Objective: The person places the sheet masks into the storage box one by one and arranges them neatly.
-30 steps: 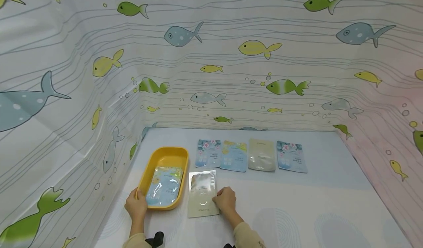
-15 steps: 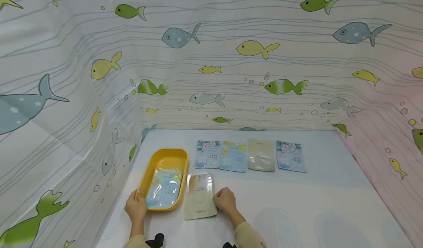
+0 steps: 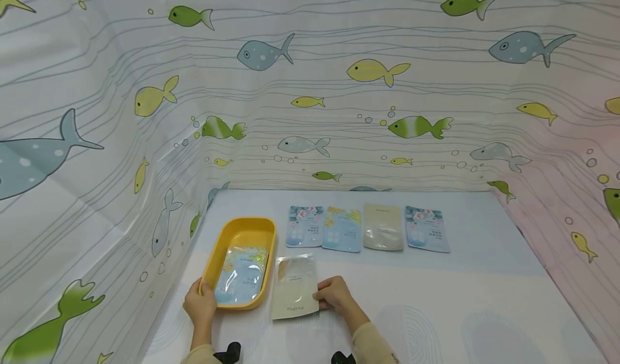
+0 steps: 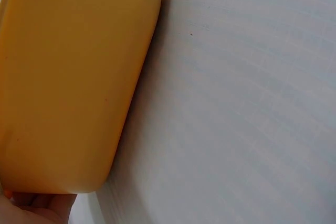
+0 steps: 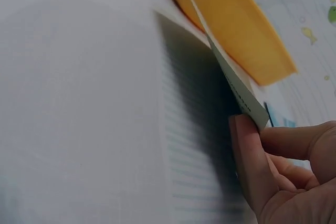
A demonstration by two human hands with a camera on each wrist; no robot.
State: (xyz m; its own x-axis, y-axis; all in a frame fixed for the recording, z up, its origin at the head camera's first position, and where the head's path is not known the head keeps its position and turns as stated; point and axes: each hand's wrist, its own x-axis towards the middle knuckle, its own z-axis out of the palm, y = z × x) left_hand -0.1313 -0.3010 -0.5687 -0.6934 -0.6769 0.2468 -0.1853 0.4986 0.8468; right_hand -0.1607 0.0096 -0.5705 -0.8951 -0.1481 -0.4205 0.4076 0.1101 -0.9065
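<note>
My left hand (image 3: 201, 303) grips the near left rim of a yellow plastic tray (image 3: 207, 271); in the left wrist view the tray's side wall (image 4: 79, 77) fills the left, fingers at its lower end. Inside the tray lies a blue sachet with yellow flowers (image 3: 242, 278). Just right of the tray, my right hand (image 3: 335, 294) pinches the right edge of a beige sheet-mask sachet (image 3: 295, 288) between thumb and fingers. In the right wrist view this sachet (image 5: 233, 82) is seen edge-on, raised over the table with a shadow beneath.
Along the back lie a blue floral sachet (image 3: 305, 226), a blue one with yellow flowers (image 3: 342, 229), another beige sachet (image 3: 383, 227) and a second blue floral sachet (image 3: 427, 229). Fish-print curtains (image 3: 310, 121) surround the pale table (image 3: 465, 288) at the back and sides.
The beige sachet has shifted slightly left and toward me from where it was a second ago. My right hand's fingers have changed their hold on its edge. The left hand and tray stay put.
</note>
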